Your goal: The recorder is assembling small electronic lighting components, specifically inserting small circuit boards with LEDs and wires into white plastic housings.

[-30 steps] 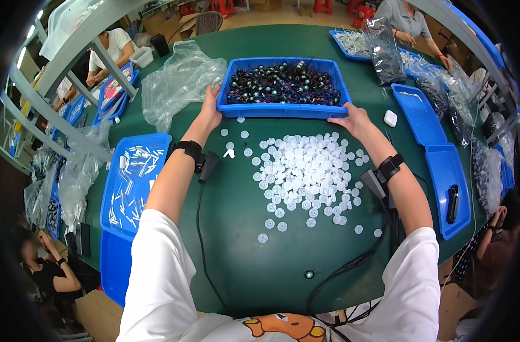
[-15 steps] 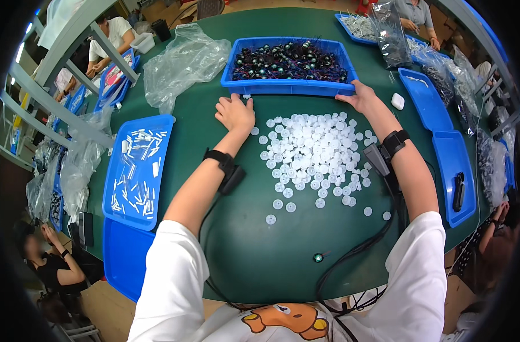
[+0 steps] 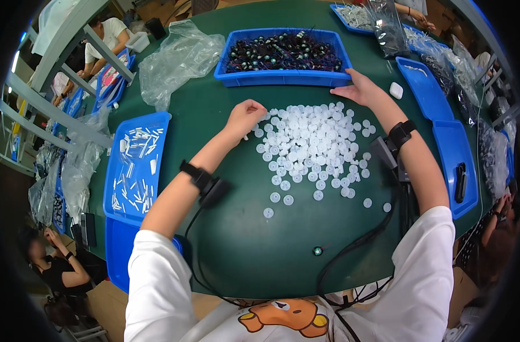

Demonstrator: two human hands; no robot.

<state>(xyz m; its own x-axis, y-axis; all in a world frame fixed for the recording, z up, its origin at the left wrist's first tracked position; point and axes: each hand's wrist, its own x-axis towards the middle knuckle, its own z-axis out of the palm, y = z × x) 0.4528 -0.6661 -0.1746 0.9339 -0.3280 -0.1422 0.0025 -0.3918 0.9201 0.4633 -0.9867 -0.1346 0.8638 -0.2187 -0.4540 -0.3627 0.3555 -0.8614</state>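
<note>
A heap of small translucent white plastic discs [image 3: 311,142] lies in the middle of the green table. At its upper left edge is my left hand [image 3: 246,118], fingers curled together against the outermost discs; what they hold, if anything, is hidden. A bit of white shows under that palm. Beyond the heap stands a blue tray [image 3: 283,78], full of dark wired parts with small round heads [image 3: 283,51]. My right hand [image 3: 360,90] is open at the tray's near right corner, thumb stretched apart, fingertips at the corner.
To the left, a blue tray [image 3: 109,188] holds white tubes, with another blue tray [image 3: 117,256] below. A clear plastic bag [image 3: 180,62] lies beyond. Right are a white case [image 3: 395,90] and blue trays [image 3: 451,154]. One wired part [image 3: 317,251] and black cables [image 3: 351,251] lie nearby. Co-workers sit around.
My left hand has moved from the tray's near left side toward me, to the heap's edge, its fingers curling in. My right hand stays by the tray's corner, its thumb now clear of the tray.
</note>
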